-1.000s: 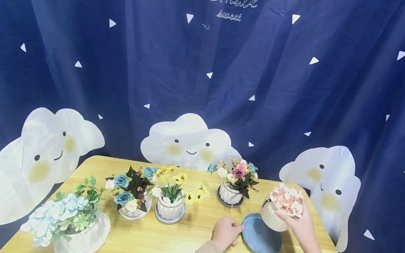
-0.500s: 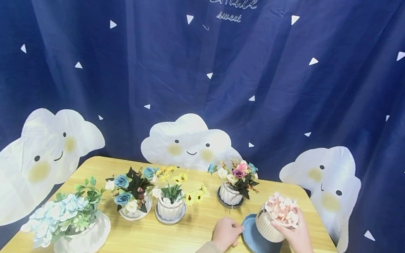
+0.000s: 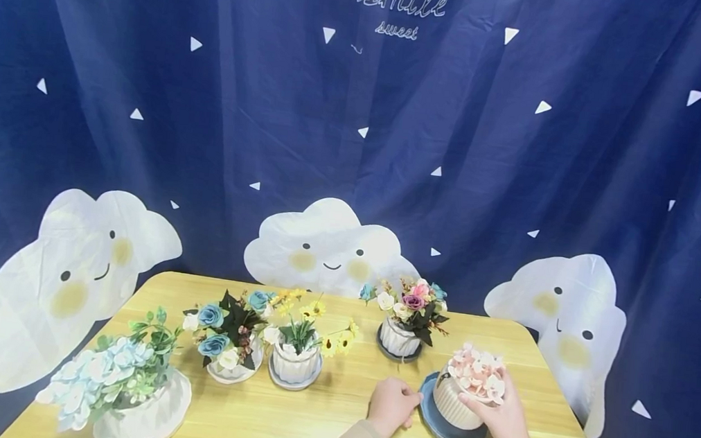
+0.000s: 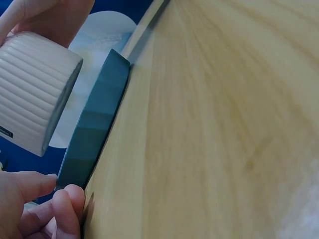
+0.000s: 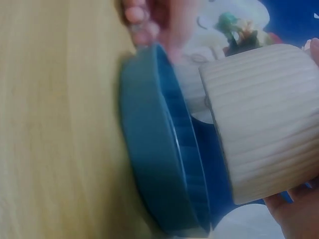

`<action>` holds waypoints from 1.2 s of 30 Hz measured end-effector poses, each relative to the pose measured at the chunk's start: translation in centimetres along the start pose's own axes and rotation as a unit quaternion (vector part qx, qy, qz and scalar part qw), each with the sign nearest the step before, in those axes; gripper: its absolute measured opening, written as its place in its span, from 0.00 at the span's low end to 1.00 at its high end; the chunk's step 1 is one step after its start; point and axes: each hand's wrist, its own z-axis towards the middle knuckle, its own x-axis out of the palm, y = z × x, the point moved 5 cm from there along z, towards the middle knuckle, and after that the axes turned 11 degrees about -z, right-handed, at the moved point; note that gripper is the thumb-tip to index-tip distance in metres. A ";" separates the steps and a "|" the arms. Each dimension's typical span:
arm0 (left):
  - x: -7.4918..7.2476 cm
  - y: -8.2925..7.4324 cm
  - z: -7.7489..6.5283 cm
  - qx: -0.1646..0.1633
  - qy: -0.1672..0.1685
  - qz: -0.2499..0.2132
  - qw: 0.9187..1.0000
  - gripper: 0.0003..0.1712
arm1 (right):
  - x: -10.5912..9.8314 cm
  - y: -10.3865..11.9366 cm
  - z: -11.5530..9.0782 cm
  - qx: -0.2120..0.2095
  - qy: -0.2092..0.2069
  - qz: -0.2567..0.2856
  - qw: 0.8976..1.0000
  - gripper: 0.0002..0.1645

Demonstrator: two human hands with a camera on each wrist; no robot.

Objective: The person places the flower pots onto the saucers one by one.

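Note:
A cream ribbed flowerpot (image 3: 458,404) with pink flowers (image 3: 477,373) is held by my right hand (image 3: 503,417), thumb on the near side and fingers behind. Its base hangs slightly tilted above a blue saucer (image 3: 461,437), with a gap showing in both wrist views. The saucer (image 4: 94,124) lies on the table. My left hand (image 3: 392,405) pinches the saucer's left rim between thumb and curled fingers. From the right wrist camera, the pot (image 5: 269,119) is off to the side of the saucer's opening (image 5: 154,144), and the left fingertips touch its far edge.
Behind the hands stands a white pot with mixed flowers (image 3: 399,338) on a dark saucer. To the left are pots of yellow flowers (image 3: 294,366), blue roses (image 3: 213,329) and pale blue hydrangea (image 3: 102,368). A navy curtain (image 3: 360,108) hangs past the wooden table's back edge.
My right hand has brought the flowerpot left and down, from beside the blue saucer to over it. The left hand has stayed at the saucer's rim.

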 end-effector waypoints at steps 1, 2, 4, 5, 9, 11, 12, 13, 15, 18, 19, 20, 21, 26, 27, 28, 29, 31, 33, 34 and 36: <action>0.0 0.0 0.0 -0.001 0.000 0.001 1.000 0.13 | 0.1 -0.1 0.0 0.000 -0.001 -0.001 1.000 0.63; 0.0 0.1 0.0 -0.003 -0.001 0.001 1.000 0.13 | 0.2 -0.1 -0.1 -0.001 -0.004 -0.002 1.000 0.62; 0.0 0.1 0.0 -0.004 -0.002 0.004 1.000 0.13 | 0.4 -0.3 -0.1 -0.003 -0.007 -0.002 1.000 0.62; 0.0 0.1 0.0 -0.004 -0.003 0.004 1.000 0.12 | 0.5 -0.3 -0.1 -0.005 -0.009 0.002 1.000 0.61; 0.0 0.1 0.0 -0.002 -0.004 0.004 1.000 0.12 | 1.0 -0.6 -0.1 -0.007 -0.008 0.013 1.000 0.59; 0.1 0.1 0.1 -0.004 -0.004 0.001 1.000 0.12 | 1.3 -0.6 0.0 -0.005 -0.003 0.015 1.000 0.59; 0.0 0.1 0.1 -0.005 -0.005 -0.001 1.000 0.12 | 1.4 -0.7 0.0 -0.002 0.000 0.012 1.000 0.60; 0.1 0.2 0.1 -0.005 -0.004 -0.001 1.000 0.12 | 1.6 -0.8 0.0 0.002 0.002 0.010 1.000 0.60; 0.0 0.2 0.0 -0.005 -0.004 -0.005 1.000 0.12 | 1.8 -0.9 0.0 0.002 0.005 0.010 1.000 0.61; 0.0 0.2 0.0 -0.009 -0.003 -0.010 1.000 0.13 | 2.0 -0.9 0.0 0.004 0.005 0.014 1.000 0.61; 0.0 0.2 0.0 -0.008 -0.003 -0.010 1.000 0.13 | 2.1 -0.9 0.0 0.003 0.005 0.016 1.000 0.61; 0.0 0.2 0.0 -0.008 -0.002 -0.011 1.000 0.13 | 2.2 -1.0 -0.1 0.003 0.005 0.016 1.000 0.61; 0.0 0.2 0.0 -0.008 -0.003 -0.012 1.000 0.13 | 2.2 -1.0 -0.1 0.005 0.007 0.017 1.000 0.61; 0.0 0.1 0.0 -0.007 -0.002 -0.013 1.000 0.13 | 2.4 -1.2 -0.2 0.015 0.016 0.021 1.000 0.62; 0.0 0.1 0.0 -0.007 -0.003 -0.012 1.000 0.13 | 2.5 -1.3 -0.2 0.016 0.016 0.019 1.000 0.62; 0.0 0.1 0.0 -0.008 -0.003 -0.012 1.000 0.13 | 2.5 -1.4 -0.2 0.015 0.015 0.016 1.000 0.62; 0.0 0.1 0.0 -0.009 -0.004 -0.012 1.000 0.13 | 2.5 -1.4 -0.2 0.015 0.014 0.014 1.000 0.62; 0.0 0.1 0.0 -0.011 -0.005 -0.010 1.000 0.13 | 2.5 -1.5 -0.2 0.014 0.011 0.007 1.000 0.62; 0.0 0.2 0.0 -0.012 -0.006 -0.009 1.000 0.13 | 2.5 -1.5 -0.2 0.013 0.011 0.005 1.000 0.62; 0.0 0.2 0.0 -0.013 -0.006 -0.009 1.000 0.13 | 2.5 -1.6 -0.2 0.014 0.009 0.004 1.000 0.62; 0.0 0.2 0.0 -0.014 -0.006 -0.008 1.000 0.13 | 2.5 -1.6 -0.2 0.016 0.011 0.004 1.000 0.62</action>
